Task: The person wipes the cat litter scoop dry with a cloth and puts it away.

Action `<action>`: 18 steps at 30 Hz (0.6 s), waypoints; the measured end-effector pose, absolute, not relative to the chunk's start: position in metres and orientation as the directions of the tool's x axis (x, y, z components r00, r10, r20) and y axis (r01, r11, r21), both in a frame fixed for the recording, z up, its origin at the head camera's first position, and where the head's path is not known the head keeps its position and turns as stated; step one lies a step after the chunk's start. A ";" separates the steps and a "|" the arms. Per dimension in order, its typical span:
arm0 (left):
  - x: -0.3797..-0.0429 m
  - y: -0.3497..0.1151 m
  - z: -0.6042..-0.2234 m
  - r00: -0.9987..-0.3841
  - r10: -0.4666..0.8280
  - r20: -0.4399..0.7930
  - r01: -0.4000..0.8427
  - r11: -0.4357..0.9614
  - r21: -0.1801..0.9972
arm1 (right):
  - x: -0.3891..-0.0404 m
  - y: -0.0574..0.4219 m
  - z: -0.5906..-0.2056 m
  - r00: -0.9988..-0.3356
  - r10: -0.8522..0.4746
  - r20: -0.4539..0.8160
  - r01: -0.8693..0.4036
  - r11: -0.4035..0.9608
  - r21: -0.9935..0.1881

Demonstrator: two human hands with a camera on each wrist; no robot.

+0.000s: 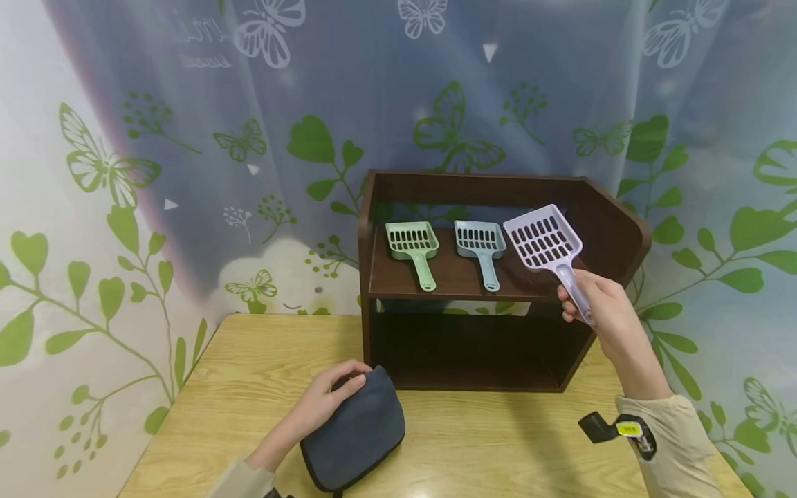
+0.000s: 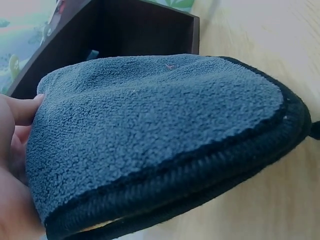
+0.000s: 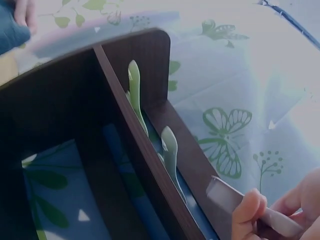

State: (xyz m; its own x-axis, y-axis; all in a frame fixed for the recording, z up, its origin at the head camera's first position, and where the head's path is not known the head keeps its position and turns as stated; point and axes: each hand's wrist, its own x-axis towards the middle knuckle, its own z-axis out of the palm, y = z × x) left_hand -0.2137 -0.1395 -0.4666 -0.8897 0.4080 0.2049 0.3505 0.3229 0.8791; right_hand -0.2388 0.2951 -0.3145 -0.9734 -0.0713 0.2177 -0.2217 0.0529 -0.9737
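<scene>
My right hand (image 1: 594,301) grips the handle of a lilac slotted litter scoop (image 1: 543,238), its head raised in front of the right part of the shelf's upper board. On that board lie a green litter scoop (image 1: 414,242) and a blue litter scoop (image 1: 479,242), handles toward me. My left hand (image 1: 326,394) pinches the upper edge of a folded dark grey-blue cloth (image 1: 358,432) with black trim, low at the shelf's left front corner. In the left wrist view the cloth (image 2: 160,115) shows a fuzzy pile and a thick stitched border.
The dark brown two-level shelf (image 1: 367,332) stands on a light wood-grain table (image 1: 261,353). Its right side panel slopes down toward the front. Behind and beside it hangs a curtain (image 1: 187,180) printed with butterflies and leaves. A small black camera (image 1: 635,432) sits on my right wrist.
</scene>
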 end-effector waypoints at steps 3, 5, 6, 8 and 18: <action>-0.210 -0.145 -0.471 -0.903 0.380 0.203 0.335 0.322 0.885 | -0.251 0.297 -0.309 -0.977 -0.085 0.195 -0.202 0.079 -0.976; -0.208 -0.148 -0.474 -0.920 0.340 0.195 0.311 0.329 0.892 | -0.258 0.299 -0.306 -0.981 -0.088 0.174 -0.183 0.110 -0.977; -0.207 -0.149 -0.475 -0.931 0.312 0.189 0.294 0.335 0.895 | -0.261 0.300 -0.305 -0.983 -0.086 0.161 -0.171 0.130 -0.977; -0.205 -0.152 -0.477 -0.956 0.241 0.169 0.248 0.349 0.904 | -0.268 0.300 -0.302 -0.988 -0.080 0.129 -0.142 0.194 -0.971; -0.200 -0.167 -0.498 -0.988 -0.025 0.153 0.124 0.462 0.878 | -0.289 0.308 -0.297 -0.985 -0.171 -0.006 -0.041 0.271 -0.962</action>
State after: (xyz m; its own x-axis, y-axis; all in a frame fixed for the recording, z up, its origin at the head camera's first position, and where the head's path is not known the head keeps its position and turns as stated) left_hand -0.2000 -0.1674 -0.4980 -0.9880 -0.0255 0.1526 0.1237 0.4619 0.8783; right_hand -0.2890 0.3079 -0.2973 -0.9852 -0.1713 -0.0059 -0.0414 0.2712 -0.9616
